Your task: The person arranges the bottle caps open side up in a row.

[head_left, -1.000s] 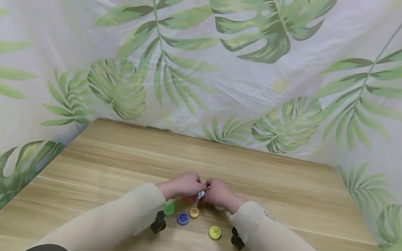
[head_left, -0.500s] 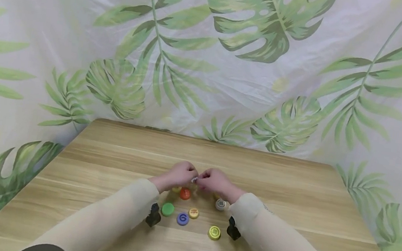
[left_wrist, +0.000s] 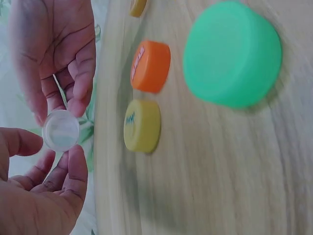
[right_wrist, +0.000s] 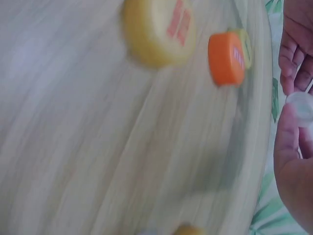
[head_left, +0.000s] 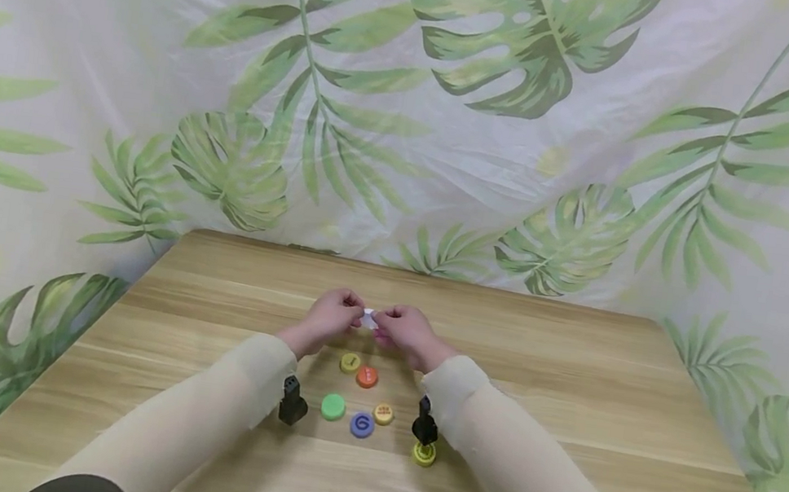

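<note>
Both hands meet over the far half of the wooden table in the head view, with a small translucent white bottle cap [head_left: 369, 319] between their fingertips. My left hand [head_left: 331, 319] pinches it from the left; my right hand [head_left: 409, 332] pinches it from the right. The left wrist view shows the round face of this cap [left_wrist: 61, 130] between thumbs and fingers, above the tabletop. Nearer the body lie a yellow bottle cap [head_left: 350, 364] and an orange bottle cap [head_left: 367, 376], apart from both hands. A pinkish patch under the right fingers is too small to identify.
A green cap [head_left: 333, 407], a blue cap [head_left: 362, 424] and an orange-yellow cap [head_left: 383, 414] lie between the forearms. One yellow-green cap [head_left: 424, 453] sits by the right wrist camera [head_left: 425, 426], partly covered. Behind the table [head_left: 243, 277] hangs a leaf-patterned cloth [head_left: 463, 172].
Both hands have moved away from the body and a little left, carrying the translucent cap. The yellow and orange caps are now uncovered; a grey cap seen by the right wrist is hidden.
</note>
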Action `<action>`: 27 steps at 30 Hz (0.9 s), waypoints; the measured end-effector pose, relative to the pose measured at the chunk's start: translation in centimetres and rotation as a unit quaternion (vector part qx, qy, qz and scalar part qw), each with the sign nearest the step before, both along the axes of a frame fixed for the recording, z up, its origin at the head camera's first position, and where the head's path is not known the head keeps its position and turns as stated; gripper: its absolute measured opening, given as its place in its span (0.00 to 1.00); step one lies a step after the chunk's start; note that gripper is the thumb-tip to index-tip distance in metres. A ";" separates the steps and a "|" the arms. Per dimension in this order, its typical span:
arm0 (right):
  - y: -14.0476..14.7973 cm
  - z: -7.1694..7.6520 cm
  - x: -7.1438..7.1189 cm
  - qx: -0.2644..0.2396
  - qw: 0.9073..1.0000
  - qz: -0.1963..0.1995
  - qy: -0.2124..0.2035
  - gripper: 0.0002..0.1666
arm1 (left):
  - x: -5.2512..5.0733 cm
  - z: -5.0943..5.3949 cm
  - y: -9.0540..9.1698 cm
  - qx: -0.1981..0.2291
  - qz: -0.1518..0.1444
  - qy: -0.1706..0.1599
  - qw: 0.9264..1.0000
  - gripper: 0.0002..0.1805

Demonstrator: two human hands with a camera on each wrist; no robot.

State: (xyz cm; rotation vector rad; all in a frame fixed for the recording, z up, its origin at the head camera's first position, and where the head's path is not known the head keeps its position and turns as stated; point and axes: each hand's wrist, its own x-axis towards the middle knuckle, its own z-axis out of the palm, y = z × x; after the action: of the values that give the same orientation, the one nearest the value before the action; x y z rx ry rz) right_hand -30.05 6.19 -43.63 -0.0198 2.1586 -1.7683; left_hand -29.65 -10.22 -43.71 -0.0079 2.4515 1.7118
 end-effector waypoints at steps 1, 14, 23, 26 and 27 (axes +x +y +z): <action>-0.3 -0.1 -0.1 0.001 1.000 -0.007 0.003 0.11 | 0.0 0.0 -0.1 -0.001 0.003 0.001 1.000 0.09; -3.8 -0.9 -0.5 0.025 0.997 -0.052 0.051 0.05 | -0.2 -0.3 -2.2 -0.015 0.012 -0.012 1.000 0.18; -4.0 -1.2 -0.2 0.026 1.000 -0.011 -0.009 0.16 | -0.5 -0.8 -3.2 -0.043 -0.006 -0.040 0.998 0.14; -4.0 -1.4 -0.2 0.030 0.999 0.004 -0.018 0.16 | -0.5 -1.1 -3.4 -0.052 -0.009 -0.039 0.998 0.13; -4.0 -1.5 -0.3 0.031 0.999 0.008 -0.018 0.16 | -0.5 -1.2 -3.4 -0.054 -0.009 -0.039 0.998 0.13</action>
State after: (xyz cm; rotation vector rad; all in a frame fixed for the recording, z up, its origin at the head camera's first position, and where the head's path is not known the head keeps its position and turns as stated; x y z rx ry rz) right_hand -30.30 2.21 -45.10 0.0116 2.1799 -1.6799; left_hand -30.18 -13.65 -44.87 -0.0652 2.4753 1.5404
